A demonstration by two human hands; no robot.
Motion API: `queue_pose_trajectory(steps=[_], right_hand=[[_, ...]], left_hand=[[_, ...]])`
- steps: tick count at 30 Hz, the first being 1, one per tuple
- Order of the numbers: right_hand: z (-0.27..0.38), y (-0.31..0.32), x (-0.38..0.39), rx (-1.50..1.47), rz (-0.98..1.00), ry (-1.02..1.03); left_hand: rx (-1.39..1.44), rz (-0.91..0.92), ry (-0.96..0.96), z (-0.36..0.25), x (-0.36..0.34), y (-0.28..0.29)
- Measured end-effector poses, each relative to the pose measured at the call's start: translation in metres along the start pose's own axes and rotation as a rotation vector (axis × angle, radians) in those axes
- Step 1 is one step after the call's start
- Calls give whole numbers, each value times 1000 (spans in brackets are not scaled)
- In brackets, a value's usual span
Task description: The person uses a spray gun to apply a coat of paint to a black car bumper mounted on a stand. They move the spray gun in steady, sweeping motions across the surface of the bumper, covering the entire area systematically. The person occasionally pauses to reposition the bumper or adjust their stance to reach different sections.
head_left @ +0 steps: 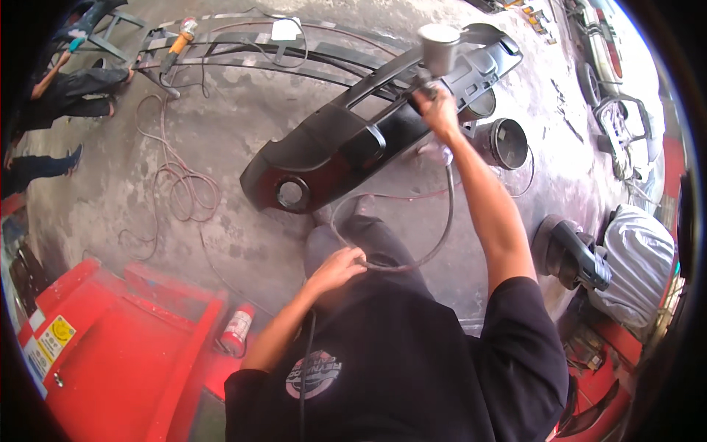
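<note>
My right hand (437, 109) grips a spray gun (437, 53) with a metal cup on top, held over a black car bumper (328, 147). The bumper lies at a slant across the middle, with a round opening at its lower left end. A hose (434, 247) hangs from the gun and loops down to my left hand (342, 265), whose fingers are closed around it in front of my legs.
Metal racks (236, 62) stand behind the bumper. Round containers (503, 144) sit at its right. A red cabinet (118, 353) fills the lower left, beside a red cylinder (234, 330). Two or more people (51, 99) are at left. Loose hoses (188, 184) lie on the floor.
</note>
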State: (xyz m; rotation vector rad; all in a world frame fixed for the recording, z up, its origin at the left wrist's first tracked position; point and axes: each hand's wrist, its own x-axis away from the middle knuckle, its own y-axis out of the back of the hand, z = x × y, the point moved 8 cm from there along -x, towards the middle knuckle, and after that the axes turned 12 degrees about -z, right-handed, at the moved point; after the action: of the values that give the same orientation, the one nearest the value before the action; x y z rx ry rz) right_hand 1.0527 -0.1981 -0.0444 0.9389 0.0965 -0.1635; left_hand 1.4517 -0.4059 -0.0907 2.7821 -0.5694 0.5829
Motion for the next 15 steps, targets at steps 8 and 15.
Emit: queue_pose_trajectory(steps=[8,15], right_hand=[[56,-22,27,-405,542,-52],[-56,41,-148,-162,207,63]], left_hand=[[16,126,-15,-31,-60,-28],[134,108,78,-111,-156,-80]])
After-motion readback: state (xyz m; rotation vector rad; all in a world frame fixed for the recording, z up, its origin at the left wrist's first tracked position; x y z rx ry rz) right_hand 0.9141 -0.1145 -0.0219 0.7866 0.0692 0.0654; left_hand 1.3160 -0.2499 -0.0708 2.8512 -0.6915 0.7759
